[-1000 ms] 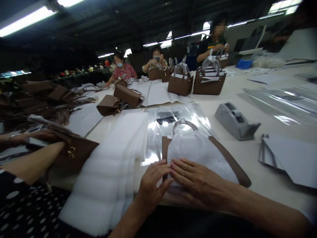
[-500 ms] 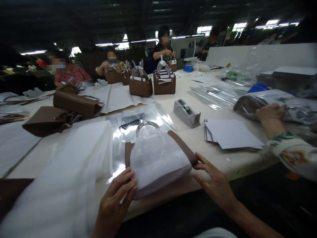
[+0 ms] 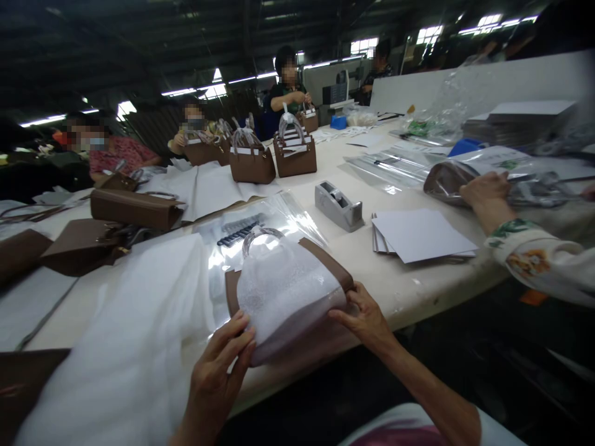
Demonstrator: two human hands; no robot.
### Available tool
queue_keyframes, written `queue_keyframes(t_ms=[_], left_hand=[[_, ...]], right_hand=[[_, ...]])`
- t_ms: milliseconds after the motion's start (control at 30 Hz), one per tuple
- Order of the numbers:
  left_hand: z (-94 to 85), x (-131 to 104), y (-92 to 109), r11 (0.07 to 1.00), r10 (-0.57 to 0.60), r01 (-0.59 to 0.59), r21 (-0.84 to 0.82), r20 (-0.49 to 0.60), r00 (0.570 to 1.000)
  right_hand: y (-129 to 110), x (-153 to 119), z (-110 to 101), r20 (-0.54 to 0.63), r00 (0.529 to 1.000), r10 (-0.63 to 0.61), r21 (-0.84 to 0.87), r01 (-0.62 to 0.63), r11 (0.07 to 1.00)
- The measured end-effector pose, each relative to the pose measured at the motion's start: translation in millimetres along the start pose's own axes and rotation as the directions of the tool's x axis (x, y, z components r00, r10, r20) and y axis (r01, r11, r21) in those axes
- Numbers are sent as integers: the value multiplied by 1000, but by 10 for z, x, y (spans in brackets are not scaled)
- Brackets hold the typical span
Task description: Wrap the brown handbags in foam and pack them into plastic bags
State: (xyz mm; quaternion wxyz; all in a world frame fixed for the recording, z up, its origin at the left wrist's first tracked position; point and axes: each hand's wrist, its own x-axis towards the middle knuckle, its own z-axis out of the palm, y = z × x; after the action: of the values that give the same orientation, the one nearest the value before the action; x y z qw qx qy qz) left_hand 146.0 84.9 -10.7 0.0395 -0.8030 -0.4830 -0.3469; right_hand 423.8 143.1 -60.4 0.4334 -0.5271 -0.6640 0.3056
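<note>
A brown handbag [image 3: 333, 263] lies near the table's front edge, its front covered by a translucent white foam sheet [image 3: 283, 288]. Its wrapped handles point away from me. My left hand [image 3: 220, 362] grips the bag's lower left corner, thumb and fingers on the foam. At the right corner my right hand [image 3: 365, 316] holds the bag between thumb and fingers. Under the handles lies a shiny clear plastic sheet [image 3: 297, 214] with a dark printed strip.
A grey tape dispenser [image 3: 338, 207] and a stack of white cards [image 3: 421, 235] are beyond the bag. White foam sheets [image 3: 134, 334] spread at left, near brown bags [image 3: 134, 207]. A co-worker's hand [image 3: 488, 192] touches a plastic-wrapped bag at right.
The view has shifted, so most things sit further left. My right hand has closed on the bag's right corner. The co-worker's second hand now shows at the right edge.
</note>
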Motion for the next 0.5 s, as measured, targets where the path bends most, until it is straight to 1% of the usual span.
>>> queue_keyframes(t_ms=[67,133,200,333,400,500], left_hand=[[-11,-8,-1,1000,-12,12,5,7,1000],[-37,-21,-1,1000,-13,13,-2,32,999],[-72,-32,3,1000,-6,7,-11,84,996],[-135,9,24,999,29,-36,30,211,977],[-146,64,36,994,64,-81,67,228,972],[-130,148,48,987,112,-132,89,202,973]], right_hand=[[-62,31,-23,46,998,-52,11,51,999],[-99,48,-66,40,994,-97,-26,98,995],[-95,61,-115,40,992,-120,-73,123,990],[0,102,-198,116,984,-134,-113,147,983],[54,130,-230,147,980,-131,-107,148,983],[120,177,-266,175,979,-101,-59,112,992]])
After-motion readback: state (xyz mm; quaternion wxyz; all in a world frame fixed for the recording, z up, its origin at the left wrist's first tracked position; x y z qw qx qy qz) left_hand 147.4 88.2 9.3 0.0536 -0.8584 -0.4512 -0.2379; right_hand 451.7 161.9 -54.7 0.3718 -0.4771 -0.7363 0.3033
